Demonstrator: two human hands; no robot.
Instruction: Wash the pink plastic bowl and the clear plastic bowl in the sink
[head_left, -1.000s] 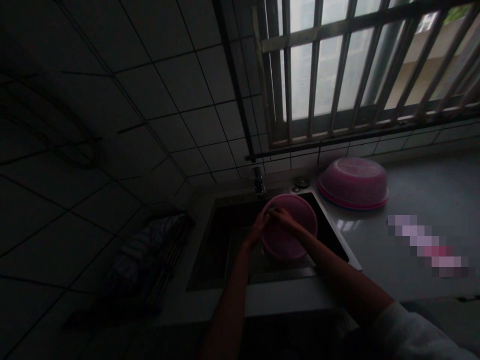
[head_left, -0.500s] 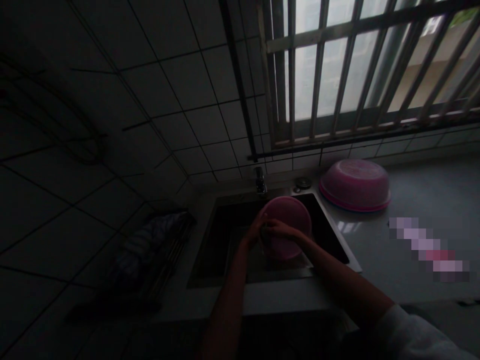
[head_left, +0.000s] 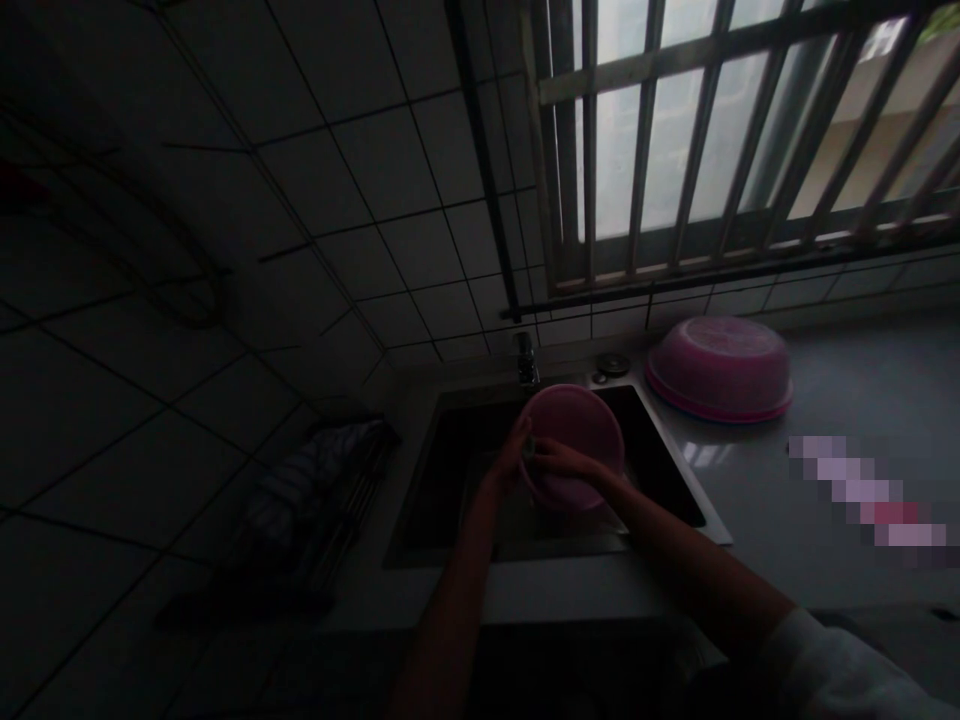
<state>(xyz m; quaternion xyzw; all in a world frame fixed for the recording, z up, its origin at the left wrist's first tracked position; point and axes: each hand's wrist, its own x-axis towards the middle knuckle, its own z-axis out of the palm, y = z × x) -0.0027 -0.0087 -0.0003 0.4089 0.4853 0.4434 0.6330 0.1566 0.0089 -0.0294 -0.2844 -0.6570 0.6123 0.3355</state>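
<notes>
A pink plastic basin (head_left: pixel 574 415) is held tilted over the sink (head_left: pixel 442 480), its open side facing me. My left hand (head_left: pixel 513 452) grips the basin's left rim, fingers closed around the edge. At the same rim, inside the basin, my right hand (head_left: pixel 559 458) is closed and presses a small greenish thing (head_left: pixel 529 447) against the wall. Its kind is too dark and small to make out. The faucet (head_left: pixel 526 362) stands just behind the basin.
Upside down on the counter (head_left: pixel 735 480) at the right lies a larger pink basin (head_left: pixel 720 368). A round drain stopper (head_left: pixel 613 364) sits behind the sink. At the left, a striped cloth (head_left: pixel 307 480) lies on a dark rack. A barred window is above.
The basin has tipped slightly, its lower edge now a little higher. Both hands stay at its left rim, and the greenish thing shows more clearly. The whole view has shifted slightly.
</notes>
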